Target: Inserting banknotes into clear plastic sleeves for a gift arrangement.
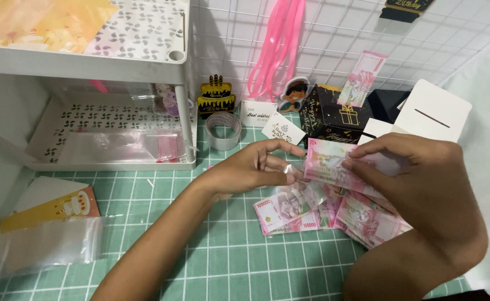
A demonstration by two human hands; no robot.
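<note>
Banknote lies lengthwise between both hands above the pile of notes; left hand and right hand pinch opposite ends, equally near.

Bright, even indoor light (soft shadows only), sharp focus, slight blur at edges.
</note>
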